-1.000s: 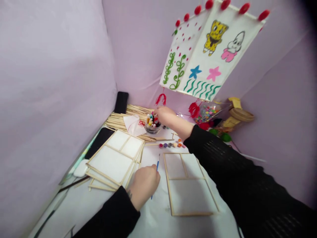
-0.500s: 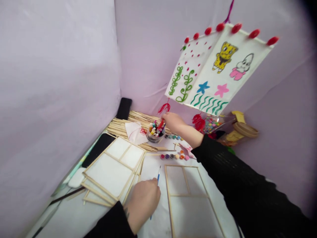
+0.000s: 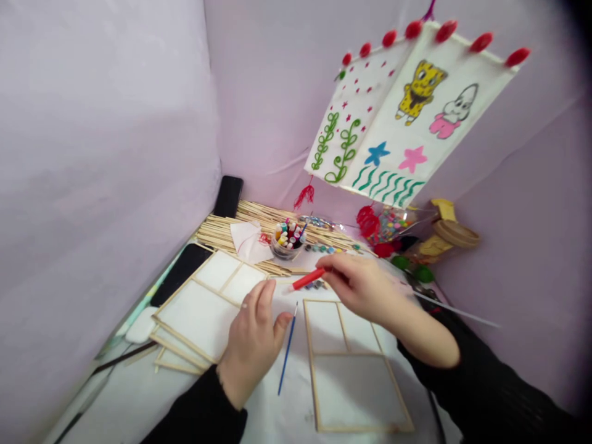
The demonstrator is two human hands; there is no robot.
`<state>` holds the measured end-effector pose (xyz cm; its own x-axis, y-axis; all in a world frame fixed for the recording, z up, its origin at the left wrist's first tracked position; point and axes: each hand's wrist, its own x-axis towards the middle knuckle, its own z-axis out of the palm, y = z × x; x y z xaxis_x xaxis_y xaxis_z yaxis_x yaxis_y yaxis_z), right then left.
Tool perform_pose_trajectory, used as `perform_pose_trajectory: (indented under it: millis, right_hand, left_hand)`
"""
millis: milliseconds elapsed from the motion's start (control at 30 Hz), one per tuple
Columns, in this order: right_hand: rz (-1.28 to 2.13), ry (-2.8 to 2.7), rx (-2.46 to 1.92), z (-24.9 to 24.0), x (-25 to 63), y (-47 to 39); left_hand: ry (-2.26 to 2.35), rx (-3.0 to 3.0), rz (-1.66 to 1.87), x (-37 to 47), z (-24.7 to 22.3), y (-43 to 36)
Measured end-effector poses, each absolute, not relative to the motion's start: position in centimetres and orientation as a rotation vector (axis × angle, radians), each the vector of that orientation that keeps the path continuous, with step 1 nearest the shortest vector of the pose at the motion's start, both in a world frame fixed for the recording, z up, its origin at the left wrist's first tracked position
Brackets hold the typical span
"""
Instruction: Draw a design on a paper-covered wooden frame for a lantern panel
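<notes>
Nearest, a wooden frame (image 3: 312,370) with three white panes lies toward the right of the white tabletop (image 3: 271,422); just beside its left edge rests a thin blue paintbrush (image 3: 287,361), lying loose; the left hand (image 3: 253,333) is spread beside the brush, fingers extended, thumb apart, gripping nothing; whether the thumb touches the brush I cannot tell. Along the left edge lie a stack of similar frames (image 3: 194,311), fanned at the near corner, and a white object (image 3: 141,325); a flat black device (image 3: 185,268) is partly covered by the stack. Farther in, the right hand (image 3: 358,283) pinches a red marker (image 3: 308,279) between thumb and fingers, its pale end pointing left; behind the marker, partly hidden, sit small paint pots (image 3: 319,285). Beyond, a clear round tub (image 3: 284,251) holds upright markers with white, yellow, red and dark ends; a white sheet (image 3: 250,239) lies to its left; bundled wooden sticks (image 3: 272,213) run along the far edge; a black phone (image 3: 228,196) stands at the far left corner; toward the far right, a clear bag (image 3: 392,223) contains multicoloured pieces; above hangs a painted lantern (image 3: 393,132).
</notes>
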<state>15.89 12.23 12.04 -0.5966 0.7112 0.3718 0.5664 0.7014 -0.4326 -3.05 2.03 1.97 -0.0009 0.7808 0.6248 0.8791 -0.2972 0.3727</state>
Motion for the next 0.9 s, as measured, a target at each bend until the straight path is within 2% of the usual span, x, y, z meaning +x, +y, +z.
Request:
perform_pose_trajectory:
  millis: [133, 233, 300, 467, 667, 900]
  right_hand:
    - [0.937, -1.985, -1.08, 8.8, 18.1, 8.3]
    - [1.471, -1.492, -0.997, 5.7, 18.9, 6.1]
    - [1.614, -1.299, -0.936, 3.8, 19.0, 4.5]
    - [1.567, -1.194, -0.996, 2.3, 19.3, 2.0]
    - [1.169, -0.821, -0.937, 5.3, 23.7, 5.2]
    - [1.273, -0.808, -0.949, 5.3, 24.4, 6.3]
  left_hand:
    - [-1.783, -2.439, -0.792, -2.1, 3.0, 2.0]
    - [-1.734, -2.628, -0.775, -0.4, 3.2, 1.5]
    - [-1.669, -2.76, -0.834, 0.8, 3.1, 1.0]
    - [-1.835, -2.993, -0.881, 2.6, 3.2, 0.0]
    - [-2.299, -2.876, -0.921, 1.1, 3.3, -0.1]
    - [-1.945, -2.876, -0.566, 1.7, 1.5, 1.1]
